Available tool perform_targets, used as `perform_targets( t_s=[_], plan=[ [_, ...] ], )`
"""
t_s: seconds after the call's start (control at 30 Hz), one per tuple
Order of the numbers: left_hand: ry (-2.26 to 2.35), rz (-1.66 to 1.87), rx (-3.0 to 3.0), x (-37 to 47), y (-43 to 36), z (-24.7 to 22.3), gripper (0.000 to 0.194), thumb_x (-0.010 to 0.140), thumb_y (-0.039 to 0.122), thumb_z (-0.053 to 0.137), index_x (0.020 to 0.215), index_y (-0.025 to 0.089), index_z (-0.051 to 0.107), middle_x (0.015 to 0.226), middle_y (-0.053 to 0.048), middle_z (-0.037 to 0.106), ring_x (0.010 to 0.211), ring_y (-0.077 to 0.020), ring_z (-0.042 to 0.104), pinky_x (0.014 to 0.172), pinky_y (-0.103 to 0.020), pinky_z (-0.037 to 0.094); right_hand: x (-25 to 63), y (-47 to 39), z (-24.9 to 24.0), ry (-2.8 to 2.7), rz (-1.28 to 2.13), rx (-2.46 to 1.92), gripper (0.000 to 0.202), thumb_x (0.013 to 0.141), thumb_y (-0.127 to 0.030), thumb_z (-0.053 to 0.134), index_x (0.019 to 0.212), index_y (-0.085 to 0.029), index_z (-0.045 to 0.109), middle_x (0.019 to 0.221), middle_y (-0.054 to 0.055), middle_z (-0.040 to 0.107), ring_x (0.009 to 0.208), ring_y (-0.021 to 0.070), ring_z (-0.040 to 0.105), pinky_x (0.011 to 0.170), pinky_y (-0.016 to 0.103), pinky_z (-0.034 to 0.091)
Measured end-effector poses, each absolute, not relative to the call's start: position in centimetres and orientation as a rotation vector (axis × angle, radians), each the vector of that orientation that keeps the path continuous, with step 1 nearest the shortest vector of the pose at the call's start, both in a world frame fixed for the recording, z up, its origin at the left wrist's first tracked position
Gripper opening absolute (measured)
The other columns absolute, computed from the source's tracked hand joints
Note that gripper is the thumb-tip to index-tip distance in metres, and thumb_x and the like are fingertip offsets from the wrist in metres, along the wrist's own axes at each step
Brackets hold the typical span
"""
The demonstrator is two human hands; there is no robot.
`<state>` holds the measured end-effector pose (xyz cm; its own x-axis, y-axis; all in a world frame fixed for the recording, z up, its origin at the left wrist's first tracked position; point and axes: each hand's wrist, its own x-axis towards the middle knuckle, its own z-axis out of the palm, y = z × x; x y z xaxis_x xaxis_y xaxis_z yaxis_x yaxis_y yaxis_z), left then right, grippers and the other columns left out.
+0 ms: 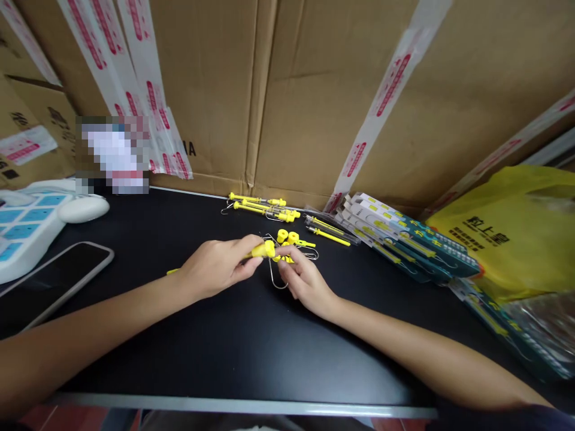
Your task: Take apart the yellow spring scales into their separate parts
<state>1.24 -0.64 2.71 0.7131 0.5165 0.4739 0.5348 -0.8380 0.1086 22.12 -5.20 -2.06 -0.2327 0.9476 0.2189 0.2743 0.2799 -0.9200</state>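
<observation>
My left hand (220, 266) is closed around a yellow plastic rod tool (268, 248); its thick end shows at the thumb and a thin yellow tip pokes out behind the wrist. Just below that end hangs a bent metal hook (279, 286); where it joins is hidden. My right hand (309, 284) has its fingers curled together beside the hook and the tool's end, and what they grip is hidden. Behind it lies a small pile of yellow caps (293, 237) with several metal hooks (311, 254).
Finished-looking yellow rods with hooks (260, 206) lie at the back, near thin yellow sticks (330, 236). Stacked printed packages (399, 233) and a yellow bag (507, 233) stand right. A phone (54, 287), white mouse (84, 209) and power strip (27, 224) lie left. Cardboard boxes (215, 90) wall the back.
</observation>
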Motion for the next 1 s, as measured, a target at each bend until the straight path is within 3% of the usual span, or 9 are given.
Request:
perform_targets(
  t_s=[0.27,0.4,0.57,0.7,0.87,1.0],
  plan=[
    [-0.91,-0.589,-2.918,1.5,0.4,1.7,0.025,0.092,0.034,0.036,0.105,0.019,0.052,0.076,0.001,0.066,0.062,-0.0153,0.063,0.05,-0.021,0.038,22.0,-5.0,-1.6,-1.912,0.863,-1.17,0.014,0.094,-0.028,0.038,0.107,-0.022,0.034,0.059,-0.008,0.038,0.051,0.0096,0.037,0.052,0.022,0.033],
    [-0.95,-0.661,-2.973,1.2,0.6,1.9,0.024,0.092,0.035,0.037,0.104,0.02,0.05,0.079,0.001,0.065,0.064,-0.014,0.062,0.054,-0.021,0.039,22.5,-4.2,-1.4,-1.937,0.763,-1.171,0.01,0.092,-0.025,0.042,0.101,-0.021,0.039,0.063,-0.006,0.044,0.056,0.01,0.041,0.058,0.023,0.036],
    [-1.059,-0.704,-2.989,0.8,1.0,2.0,0.023,0.089,0.032,0.041,0.107,0.02,0.049,0.079,0.002,0.063,0.058,-0.0122,0.058,0.054,-0.022,0.036,23.1,-2.7,-1.0,-2.022,0.518,-1.284,0.008,0.088,-0.024,0.048,0.095,-0.02,0.051,0.062,-0.006,0.042,0.053,0.0094,0.04,0.054,0.022,0.032],
    [-1.055,-0.741,-2.939,0.9,0.9,1.8,0.022,0.085,0.029,0.045,0.104,0.021,0.049,0.081,0.002,0.063,0.054,-0.011,0.055,0.054,-0.022,0.037,22.6,-1.5,-0.5,-2.132,0.432,-1.313,0.007,0.085,-0.021,0.053,0.092,-0.021,0.05,0.063,-0.006,0.046,0.054,0.0092,0.043,0.053,0.021,0.031],
    [-0.977,-0.773,-2.925,1.0,0.7,1.4,0.021,0.084,0.029,0.045,0.103,0.021,0.049,0.083,0.002,0.063,0.064,-0.0133,0.06,0.06,-0.023,0.041,21.1,0.2,0.0,-2.298,0.404,-1.171,0.018,0.079,-0.013,0.053,0.094,-0.02,0.046,0.076,-0.003,0.055,0.065,0.0116,0.049,0.058,0.021,0.033],
    [-0.927,-0.771,-2.95,0.9,0.7,1.2,0.02,0.083,0.028,0.046,0.102,0.021,0.048,0.087,0.002,0.064,0.073,-0.015,0.063,0.064,-0.025,0.043,20.2,1.1,0.2,-2.428,0.171,-1.21,0.016,0.077,-0.013,0.056,0.09,-0.019,0.048,0.079,0.001,0.057,0.07,0.0152,0.05,0.065,0.025,0.034]
  ],
)
